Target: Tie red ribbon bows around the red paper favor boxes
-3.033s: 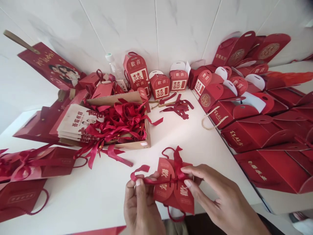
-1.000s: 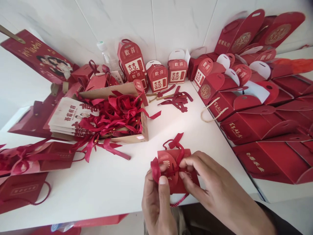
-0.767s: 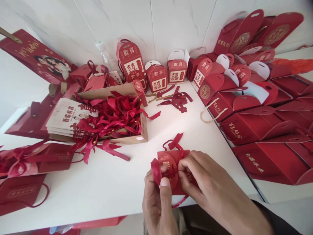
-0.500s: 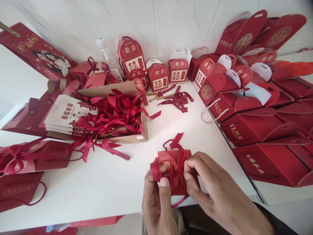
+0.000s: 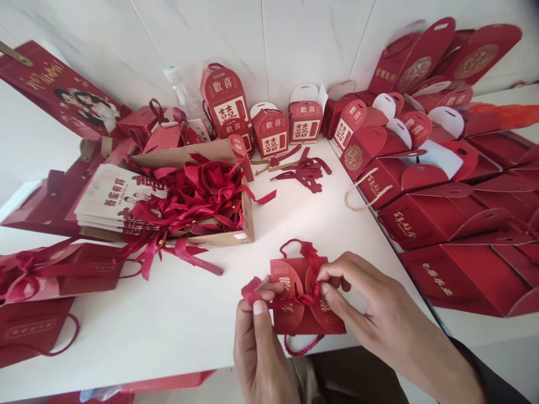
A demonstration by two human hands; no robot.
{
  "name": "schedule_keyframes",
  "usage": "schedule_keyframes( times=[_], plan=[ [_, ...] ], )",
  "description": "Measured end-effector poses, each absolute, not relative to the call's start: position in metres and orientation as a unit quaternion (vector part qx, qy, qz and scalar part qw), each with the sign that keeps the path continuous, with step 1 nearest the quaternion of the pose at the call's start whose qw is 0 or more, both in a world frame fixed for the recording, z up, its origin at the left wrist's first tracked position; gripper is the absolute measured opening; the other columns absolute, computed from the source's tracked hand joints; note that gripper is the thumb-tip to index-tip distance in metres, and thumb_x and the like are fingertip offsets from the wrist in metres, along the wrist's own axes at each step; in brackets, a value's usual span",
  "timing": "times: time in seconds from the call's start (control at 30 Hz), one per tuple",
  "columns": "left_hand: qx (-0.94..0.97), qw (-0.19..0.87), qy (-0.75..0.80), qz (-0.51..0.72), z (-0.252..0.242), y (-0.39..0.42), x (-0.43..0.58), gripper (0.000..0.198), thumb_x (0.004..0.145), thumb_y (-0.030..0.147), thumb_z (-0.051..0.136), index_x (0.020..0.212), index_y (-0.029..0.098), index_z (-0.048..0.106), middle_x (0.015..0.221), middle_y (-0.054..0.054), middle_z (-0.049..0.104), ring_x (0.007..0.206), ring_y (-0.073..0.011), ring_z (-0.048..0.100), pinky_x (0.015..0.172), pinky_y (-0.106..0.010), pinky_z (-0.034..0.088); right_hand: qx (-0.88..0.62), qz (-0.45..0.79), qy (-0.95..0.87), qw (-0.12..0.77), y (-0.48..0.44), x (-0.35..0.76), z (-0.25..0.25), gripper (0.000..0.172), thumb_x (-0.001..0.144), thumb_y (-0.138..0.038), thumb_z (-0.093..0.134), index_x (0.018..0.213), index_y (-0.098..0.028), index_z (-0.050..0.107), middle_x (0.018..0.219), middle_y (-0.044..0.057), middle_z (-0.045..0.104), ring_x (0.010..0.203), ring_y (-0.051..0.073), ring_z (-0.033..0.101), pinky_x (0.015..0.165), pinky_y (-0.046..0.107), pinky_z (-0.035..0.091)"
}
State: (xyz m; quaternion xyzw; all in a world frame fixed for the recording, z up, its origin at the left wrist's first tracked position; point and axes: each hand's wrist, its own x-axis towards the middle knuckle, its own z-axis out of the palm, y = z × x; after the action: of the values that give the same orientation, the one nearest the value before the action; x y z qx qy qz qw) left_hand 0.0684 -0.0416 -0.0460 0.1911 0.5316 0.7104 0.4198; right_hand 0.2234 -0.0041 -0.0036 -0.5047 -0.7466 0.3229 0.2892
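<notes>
A small red gift box [image 5: 290, 322] with gold lettering and corded handles lies near the front edge of the white table. Red ribbon [image 5: 312, 296] runs across its top, through the slots of the rounded flaps. My left hand [image 5: 261, 331] is closed on a loop of this ribbon, just left of the box. Above the box's right half, my right hand [image 5: 357, 297] pinches the ribbon between thumb and forefinger. Part of the ribbon is hidden behind the right fingers.
A cardboard box [image 5: 248, 224] of red ribbons stands at left centre, with printed cards [image 5: 105, 196] on its left side. Red strips [image 5: 309, 171] lie behind. Rows of red boxes [image 5: 446, 224] fill the right, finished-looking ribboned boxes [image 5: 84, 269] the left. A bottle [image 5: 179, 84] stands behind.
My left hand has moved left and drawn its ribbon away from the box, baring more of the left flap. The right hand has shifted slightly, still pinching. The ribbon tail at the back has dropped lower.
</notes>
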Motion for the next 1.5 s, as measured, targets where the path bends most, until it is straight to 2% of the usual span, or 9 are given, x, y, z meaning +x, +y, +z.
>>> schedule_keyframes(
  times=[0.3,0.5,0.7,0.87,0.97,1.07,1.3,1.4,1.5],
  plan=[
    [0.086,0.445,0.542,0.708,-0.048,-0.037,0.052,0.027,0.074,0.045,0.088,0.081,0.021,0.078,0.086,-0.002,0.077,0.081,-0.0153,0.073,0.077,-0.025,0.062,-0.571,0.305,-0.701,0.3,-0.017,0.24,-0.017,0.015,0.113,-0.036,0.049,0.103,-0.027,0.055,0.084,-0.002,0.061,0.067,0.016,0.062,0.037,0.023,0.033],
    [0.223,0.397,0.674,0.581,-0.027,-0.039,0.048,0.044,0.082,0.052,0.08,0.114,0.023,0.073,0.1,-0.005,0.077,0.09,-0.0181,0.07,0.078,-0.026,0.055,-0.568,0.294,-0.674,0.369,-0.015,0.236,-0.006,0.01,0.109,-0.037,0.058,0.114,-0.03,0.064,0.1,0.0,0.066,0.084,0.019,0.067,0.059,0.021,0.055],
    [0.54,0.264,0.628,0.495,-0.003,-0.03,0.046,0.014,0.094,0.034,0.067,0.085,0.024,0.072,0.075,-0.001,0.066,0.075,-0.0181,0.056,0.069,-0.03,0.042,-0.476,0.273,-0.743,0.384,-0.016,0.221,0.01,0.011,0.109,-0.023,0.056,0.117,-0.029,0.06,0.104,0.001,0.063,0.094,0.02,0.065,0.082,0.028,0.057],
    [0.665,0.208,0.532,0.481,-0.01,-0.03,0.047,0.016,0.093,0.013,0.06,0.089,0.025,0.07,0.072,0.0,0.065,0.069,-0.0169,0.052,0.068,-0.031,0.04,-0.429,0.286,-0.776,0.363,-0.02,0.21,0.007,0.023,0.111,-0.016,0.045,0.124,-0.029,0.059,0.099,0.001,0.063,0.086,0.018,0.067,0.075,0.028,0.059],
    [0.653,0.202,0.542,0.489,-0.016,-0.034,0.044,0.016,0.09,0.019,0.064,0.103,0.027,0.071,0.076,-0.002,0.067,0.073,-0.0195,0.056,0.068,-0.032,0.043,-0.44,0.295,-0.757,0.381,-0.024,0.209,0.006,0.018,0.112,-0.016,0.046,0.111,-0.026,0.06,0.094,0.001,0.061,0.082,0.017,0.067,0.072,0.027,0.058],
    [0.641,0.197,0.546,0.501,-0.02,-0.037,0.04,0.007,0.089,0.022,0.066,0.093,0.026,0.071,0.076,-0.003,0.067,0.072,-0.0211,0.057,0.067,-0.033,0.044,-0.446,0.298,-0.749,0.389,-0.028,0.211,0.004,0.018,0.113,-0.018,0.044,0.108,-0.026,0.059,0.093,0.002,0.062,0.079,0.017,0.067,0.07,0.025,0.058],
    [0.562,0.217,0.548,0.58,-0.025,-0.038,0.047,0.007,0.091,0.025,0.068,0.084,0.024,0.066,0.072,-0.002,0.065,0.064,-0.0175,0.057,0.061,-0.029,0.045,-0.449,0.252,-0.783,0.35,-0.03,0.215,-0.007,0.036,0.115,-0.02,0.039,0.15,-0.029,0.046,0.091,0.002,0.061,0.077,0.02,0.066,0.07,0.032,0.058],
    [0.621,0.186,0.488,0.585,-0.022,-0.037,0.052,0.008,0.089,0.019,0.068,0.084,0.025,0.069,0.069,-0.002,0.064,0.064,-0.0182,0.058,0.061,-0.03,0.046,-0.423,0.272,-0.791,0.349,-0.025,0.214,-0.003,0.033,0.109,-0.01,0.04,0.13,-0.028,0.059,0.091,0.001,0.06,0.075,0.018,0.065,0.067,0.03,0.057],
    [0.631,0.156,0.514,0.56,-0.02,-0.036,0.052,0.006,0.087,0.021,0.07,0.084,0.026,0.071,0.09,-0.006,0.069,0.079,-0.0209,0.064,0.065,-0.031,0.05,-0.434,0.28,-0.778,0.358,-0.022,0.211,0.003,0.028,0.104,-0.006,0.042,0.112,-0.025,0.062,0.092,0.001,0.059,0.074,0.018,0.064,0.065,0.029,0.057]
  ],
)
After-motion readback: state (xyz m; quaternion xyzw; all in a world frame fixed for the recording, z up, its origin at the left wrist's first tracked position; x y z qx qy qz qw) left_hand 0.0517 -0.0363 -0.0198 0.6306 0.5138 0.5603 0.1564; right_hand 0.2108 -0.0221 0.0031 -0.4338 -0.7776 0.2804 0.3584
